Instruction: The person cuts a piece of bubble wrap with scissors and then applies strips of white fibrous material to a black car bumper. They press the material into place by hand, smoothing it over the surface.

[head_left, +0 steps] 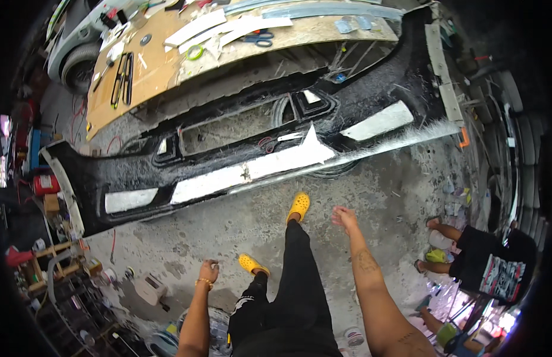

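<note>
Bumper (252,154), black and long, stretched across the middle of the view from nine o'clock up toward two o'clock, patched with pale strips along its lower edge and frayed with whitish fibres at the two o'clock end. Resting over a tyre (332,171) partly visible beneath its centre. Concrete floor (228,232) below, stained and dusty.

Left hand (208,272) at seven o'clock, fingers curled into a loose fist, grip closed on nothing visible, a beaded bracelet at the wrist, well apart from the bumper. Right hand (343,216) just right of centre at about five o'clock, fingers bunched and pointing toward the bumper, near its lower edge but not touching; whether that grip is closed or merely relaxed cannot be told. Tattooed forearm trailing down to the lower rim.

Between the hands, two legs in black trousers with yellow clogs: one clog (299,206) forward near the bumper, the other (252,263) back beside the left hand.

Wooden desk (163,65) at twelve o'clock behind the bumper, littered with white strips, blue-handled scissors (259,38) and a green tape ring (195,52). Car wheel (79,68) at ten o'clock. Red canister (45,184) at nine o'clock, wooden rack (47,265) and clutter at eight o'clock. Another person (496,265) in a black printed shirt crouched at four o'clock, well apart from both hands.
</note>
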Motion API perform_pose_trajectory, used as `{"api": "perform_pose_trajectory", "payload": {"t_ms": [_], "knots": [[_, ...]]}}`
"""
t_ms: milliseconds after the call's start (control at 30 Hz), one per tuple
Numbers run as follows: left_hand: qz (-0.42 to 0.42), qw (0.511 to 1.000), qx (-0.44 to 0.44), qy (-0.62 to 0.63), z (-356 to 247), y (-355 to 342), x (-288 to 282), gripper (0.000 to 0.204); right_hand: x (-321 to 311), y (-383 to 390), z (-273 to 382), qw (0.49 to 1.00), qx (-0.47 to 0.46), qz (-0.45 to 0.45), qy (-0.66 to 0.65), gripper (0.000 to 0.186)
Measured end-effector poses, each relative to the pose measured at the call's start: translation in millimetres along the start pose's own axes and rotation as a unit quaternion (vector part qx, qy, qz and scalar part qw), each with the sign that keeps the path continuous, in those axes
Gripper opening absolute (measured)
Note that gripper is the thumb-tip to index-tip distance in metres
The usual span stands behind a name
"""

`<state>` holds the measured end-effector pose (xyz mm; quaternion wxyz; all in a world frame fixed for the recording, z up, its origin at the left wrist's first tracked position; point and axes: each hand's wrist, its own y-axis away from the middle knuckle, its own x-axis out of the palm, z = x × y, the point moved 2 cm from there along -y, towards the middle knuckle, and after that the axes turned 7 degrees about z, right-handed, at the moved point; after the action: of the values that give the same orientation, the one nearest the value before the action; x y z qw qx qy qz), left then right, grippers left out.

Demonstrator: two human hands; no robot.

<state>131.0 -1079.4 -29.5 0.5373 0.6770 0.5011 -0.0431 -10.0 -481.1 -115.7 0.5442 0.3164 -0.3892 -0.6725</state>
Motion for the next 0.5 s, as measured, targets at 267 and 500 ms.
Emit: {"api": "perform_pose_trajectory", "payload": {"t_ms": [267, 500], "knots": [[0.05, 0.969, -0.185, 0.156, 70.7, 108.6, 49.3, 0.027, 67.0, -144.6, 70.0, 0.99, -0.06, -0.059, -0.111, 0.048], [0.145, 0.952, -0.19, 0.192, -34.1, 61.3, 103.9, 0.031, 73.9, -221.9, 103.7, 0.977, 0.093, -0.163, -0.105, 0.05]]}}
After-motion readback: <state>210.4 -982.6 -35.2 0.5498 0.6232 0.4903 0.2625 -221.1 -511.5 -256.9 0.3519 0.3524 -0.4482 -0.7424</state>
